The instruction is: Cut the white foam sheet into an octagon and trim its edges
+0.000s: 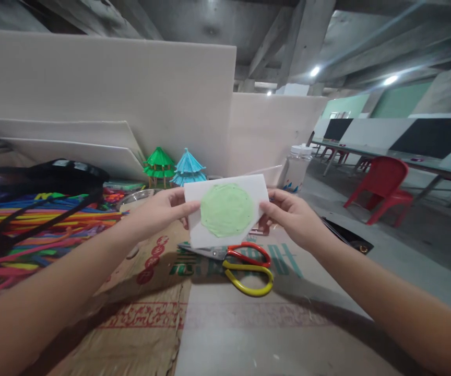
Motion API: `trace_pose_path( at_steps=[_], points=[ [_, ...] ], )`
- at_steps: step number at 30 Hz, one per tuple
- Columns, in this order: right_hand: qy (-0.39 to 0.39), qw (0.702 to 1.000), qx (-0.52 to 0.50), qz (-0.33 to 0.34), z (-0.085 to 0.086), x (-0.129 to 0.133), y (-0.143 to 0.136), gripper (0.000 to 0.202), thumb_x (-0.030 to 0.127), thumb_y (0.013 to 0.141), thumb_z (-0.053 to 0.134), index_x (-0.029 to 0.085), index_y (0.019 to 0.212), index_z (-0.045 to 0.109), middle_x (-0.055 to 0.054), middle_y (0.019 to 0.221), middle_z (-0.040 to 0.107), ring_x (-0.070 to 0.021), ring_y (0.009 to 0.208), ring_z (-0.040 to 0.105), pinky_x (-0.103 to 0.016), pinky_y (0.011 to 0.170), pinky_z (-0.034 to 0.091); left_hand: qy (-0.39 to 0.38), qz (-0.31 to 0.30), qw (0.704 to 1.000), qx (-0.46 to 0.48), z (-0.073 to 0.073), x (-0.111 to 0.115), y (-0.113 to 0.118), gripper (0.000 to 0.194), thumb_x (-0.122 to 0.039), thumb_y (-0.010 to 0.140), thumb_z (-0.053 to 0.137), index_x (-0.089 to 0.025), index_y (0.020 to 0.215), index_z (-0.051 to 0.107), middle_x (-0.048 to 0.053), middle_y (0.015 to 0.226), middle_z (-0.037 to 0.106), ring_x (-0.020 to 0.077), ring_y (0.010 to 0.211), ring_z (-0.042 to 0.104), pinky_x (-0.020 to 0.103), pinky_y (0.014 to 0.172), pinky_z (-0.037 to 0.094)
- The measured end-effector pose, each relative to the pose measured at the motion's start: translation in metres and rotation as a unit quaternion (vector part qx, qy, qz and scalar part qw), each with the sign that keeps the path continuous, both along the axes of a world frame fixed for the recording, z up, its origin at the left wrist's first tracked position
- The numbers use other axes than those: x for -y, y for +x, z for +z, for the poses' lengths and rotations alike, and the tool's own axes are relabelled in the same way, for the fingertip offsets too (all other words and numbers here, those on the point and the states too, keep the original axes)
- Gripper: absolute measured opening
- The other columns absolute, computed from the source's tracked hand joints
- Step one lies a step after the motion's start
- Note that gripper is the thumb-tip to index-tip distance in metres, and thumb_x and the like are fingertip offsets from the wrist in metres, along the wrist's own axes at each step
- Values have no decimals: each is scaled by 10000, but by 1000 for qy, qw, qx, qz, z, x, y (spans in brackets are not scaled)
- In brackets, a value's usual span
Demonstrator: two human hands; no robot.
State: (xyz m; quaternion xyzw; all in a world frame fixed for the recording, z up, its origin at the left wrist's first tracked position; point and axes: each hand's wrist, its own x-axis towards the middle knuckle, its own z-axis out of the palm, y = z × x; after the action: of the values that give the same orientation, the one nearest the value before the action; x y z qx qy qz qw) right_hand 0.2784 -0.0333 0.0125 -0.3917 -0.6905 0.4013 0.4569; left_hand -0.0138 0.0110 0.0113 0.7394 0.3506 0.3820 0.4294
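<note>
Between my two hands is a white card with a round patch of light green clay-like material spread on its face. My left hand pinches the card's left edge, thumb in front and fingers behind. At the right edge, my right hand grips it the same way. Scissors with one red and one yellow handle lie below the card on the printed cardboard, blades pointing left. The card is raised above the table and tilted toward me.
Colourful fuzzy craft stems and a black bag crowd the left side. Green and blue paper pavilions stand behind, near white boards. A clear bottle is at back right; a red chair stands beyond.
</note>
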Motion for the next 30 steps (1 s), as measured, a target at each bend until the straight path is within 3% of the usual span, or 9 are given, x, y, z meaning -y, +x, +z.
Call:
trace_pose_path(
  at_steps=[2, 4, 7, 8, 10, 16, 23, 27, 30],
  points=[
    [-1, 998, 55, 10, 0, 0, 3, 378, 512, 905, 576, 173, 1069, 552, -33, 757, 689, -139, 598, 635, -285, 590, 529, -5, 17, 1000, 24, 0, 0, 1, 413, -497, 824, 697, -202, 1112, 721, 67, 925, 756, 211, 769, 698, 310, 670, 585],
    [6, 983, 180, 27, -1, 5, 7, 355, 470, 907, 574, 179, 1111, 570, -45, 823, 694, -157, 676, 645, -295, 642, 522, -10, 50, 996, 78, 0, 0, 2, 442, -470, 832, 696, -222, 1197, 677, 64, 1016, 752, 222, 843, 706, 318, 712, 594],
    [23, 903, 425, 61, -5, 18, 8, 374, 369, 851, 651, 225, 1195, 628, -65, 995, 699, -209, 858, 650, -304, 723, 486, -27, 86, 985, 148, 2, -1, 2, 469, -422, 854, 671, -231, 1279, 614, 63, 1097, 742, 229, 884, 713, 321, 733, 602],
    [32, 873, 482, 70, -8, 23, 7, 414, 332, 827, 672, 248, 1230, 630, -67, 1041, 695, -228, 899, 645, -310, 741, 473, -32, 92, 982, 160, 3, -1, 3, 469, -411, 860, 660, -225, 1287, 605, 66, 1101, 742, 232, 883, 715, 319, 722, 603],
    [60, 845, 525, 85, -17, 30, 3, 529, 270, 779, 702, 267, 1299, 605, -79, 1128, 677, -250, 952, 631, -320, 777, 456, -36, 100, 980, 167, 4, -2, 3, 471, -402, 866, 646, -208, 1292, 594, 77, 1100, 743, 237, 870, 718, 311, 688, 602],
    [84, 873, 472, 87, -47, 27, -12, 550, 136, 835, 525, 284, 1364, 561, -86, 1176, 644, -216, 966, 623, -288, 790, 445, -16, 102, 983, 150, 6, -1, 3, 541, -473, 863, 641, -204, 1322, 544, 100, 1156, 729, 260, 908, 723, 349, 711, 616],
    [44, 872, 483, 60, -64, 25, -9, 745, 142, 723, 608, 282, 1440, 464, -92, 1136, 657, -229, 922, 640, -281, 744, 437, 29, 107, 980, 166, 12, -5, -5, 533, -463, 861, 659, -196, 1315, 576, 96, 1181, 723, 255, 935, 711, 321, 714, 611],
    [13, 927, 372, 36, -67, 25, -5, 640, 188, 767, 634, 279, 1386, 497, -86, 1186, 654, -255, 1034, 622, -345, 854, 469, 38, 95, 970, 222, 20, -2, -11, 460, -425, 883, 657, -227, 1294, 596, 40, 1211, 715, 254, 1010, 683, 309, 769, 609],
    [-33, 975, 221, 1, -69, 22, -6, 438, 339, 882, 574, 229, 1292, 466, -65, 984, 630, -194, 789, 625, -326, 698, 506, 54, 101, 958, 262, 24, 2, -12, 424, -389, 898, 647, -232, 1289, 598, 27, 1246, 700, 263, 1089, 653, 315, 830, 603]
  ],
)
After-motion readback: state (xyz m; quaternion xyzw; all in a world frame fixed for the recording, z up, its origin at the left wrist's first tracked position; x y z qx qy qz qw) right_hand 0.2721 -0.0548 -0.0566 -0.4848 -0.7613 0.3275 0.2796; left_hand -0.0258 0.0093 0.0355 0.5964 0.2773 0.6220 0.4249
